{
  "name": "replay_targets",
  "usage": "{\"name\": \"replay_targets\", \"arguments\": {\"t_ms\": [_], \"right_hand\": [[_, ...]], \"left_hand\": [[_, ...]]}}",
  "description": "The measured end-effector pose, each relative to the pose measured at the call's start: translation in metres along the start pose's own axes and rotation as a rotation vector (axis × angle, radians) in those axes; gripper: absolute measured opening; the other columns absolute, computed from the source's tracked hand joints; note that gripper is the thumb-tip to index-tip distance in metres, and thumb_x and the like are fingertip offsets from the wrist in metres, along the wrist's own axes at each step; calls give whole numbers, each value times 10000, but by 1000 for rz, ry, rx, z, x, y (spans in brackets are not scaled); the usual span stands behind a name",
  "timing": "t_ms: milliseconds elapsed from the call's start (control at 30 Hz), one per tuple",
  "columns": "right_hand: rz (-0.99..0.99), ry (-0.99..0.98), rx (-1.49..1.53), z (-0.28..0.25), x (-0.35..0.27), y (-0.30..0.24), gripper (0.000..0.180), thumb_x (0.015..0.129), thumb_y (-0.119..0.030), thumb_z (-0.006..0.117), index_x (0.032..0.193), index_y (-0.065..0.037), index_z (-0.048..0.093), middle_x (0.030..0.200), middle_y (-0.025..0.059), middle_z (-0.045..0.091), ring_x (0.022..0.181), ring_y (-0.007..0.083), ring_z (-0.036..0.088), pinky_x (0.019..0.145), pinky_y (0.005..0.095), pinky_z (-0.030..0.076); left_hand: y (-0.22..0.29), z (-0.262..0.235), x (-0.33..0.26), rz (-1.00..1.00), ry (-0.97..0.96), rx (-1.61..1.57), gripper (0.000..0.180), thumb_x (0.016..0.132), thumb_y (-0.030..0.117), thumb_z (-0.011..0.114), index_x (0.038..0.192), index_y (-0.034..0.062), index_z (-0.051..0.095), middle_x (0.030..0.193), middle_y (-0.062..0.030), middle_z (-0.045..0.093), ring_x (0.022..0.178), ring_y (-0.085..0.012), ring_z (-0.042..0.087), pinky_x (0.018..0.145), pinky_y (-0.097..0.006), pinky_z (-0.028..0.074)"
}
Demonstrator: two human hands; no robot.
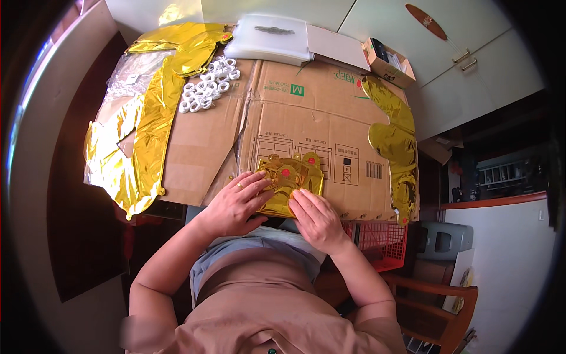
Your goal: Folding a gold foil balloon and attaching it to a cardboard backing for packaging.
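In the head view, the left hand (234, 203) lay unclenched, its fingers spread across a folded piece of shiny gold foil (282, 199) at the near edge of the brown cardboard-covered tabletop (312, 127); the right hand (318, 221), loose too, rested straightened fingers on the foil's right side. Small white rings (207, 88) lay heaped farther left.

The person wears a plain brown top (277, 312) with short sleeves (377, 331) and, past its far hem, a greyish-blue lower garment (207, 259). A slim gold-coloured ring (240, 185) circles a finger of the left hand (236, 203). At the near edge sits a small dark-green piece (272, 351), perhaps a pendant, though mostly cut off.
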State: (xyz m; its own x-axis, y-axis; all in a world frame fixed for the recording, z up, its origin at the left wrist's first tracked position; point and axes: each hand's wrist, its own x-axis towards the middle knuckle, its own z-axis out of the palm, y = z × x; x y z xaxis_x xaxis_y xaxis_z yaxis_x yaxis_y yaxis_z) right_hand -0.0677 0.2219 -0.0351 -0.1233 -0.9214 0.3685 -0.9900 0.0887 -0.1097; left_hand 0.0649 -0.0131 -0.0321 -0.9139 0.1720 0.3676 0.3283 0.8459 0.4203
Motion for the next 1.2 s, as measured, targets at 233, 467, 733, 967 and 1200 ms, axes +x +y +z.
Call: {"name": "replay_targets", "arguments": {"t_ms": [233,467,733,967,1200], "right_hand": [[-16,6,40,-8,0,3,344,866,-103,667,1187,19,654,1288,183,621,1220,322,587,1033,422,482],[9,-51,120,-15,6,7,502,746,-123,788,1212,-13,637,1320,153,599,1241,323,563,1060,449,450],[18,-24,122,-11,8,5,514,737,-132,789,1208,-12,621,1288,159,602,1199,329,566,1045,466,444],[20,17,140,-10,11,5,501,728,-118,783,1188,-6,619,1257,165,615,1157,330,584,1037,478,450],[-11,-32,54,-12,12,4,506,729,-113,735,1202,11,606,1267,185,597,1169,334,563,1065,476,420]], "left_hand": [[-3,-6,-3,26,-25,-45,558,752,222,790,1247,31,617,1342,-176,563,1322,-361,499,1132,-493,386],[-6,-6,-4,-3,-6,-79,563,749,212,795,1253,30,621,1368,-183,555,1331,-372,499,1120,-481,404],[2,-8,0,-12,107,39,537,743,223,807,1208,20,632,1251,-157,567,1225,-356,553,1062,-482,450],[-9,-1,0,241,144,147,356,789,145,755,1097,3,647,1035,-120,645,1031,-297,660,948,-438,534],[-8,-15,8,309,-49,255,298,790,116,683,1055,-16,649,1019,-141,675,991,-292,693,857,-394,571]]}}
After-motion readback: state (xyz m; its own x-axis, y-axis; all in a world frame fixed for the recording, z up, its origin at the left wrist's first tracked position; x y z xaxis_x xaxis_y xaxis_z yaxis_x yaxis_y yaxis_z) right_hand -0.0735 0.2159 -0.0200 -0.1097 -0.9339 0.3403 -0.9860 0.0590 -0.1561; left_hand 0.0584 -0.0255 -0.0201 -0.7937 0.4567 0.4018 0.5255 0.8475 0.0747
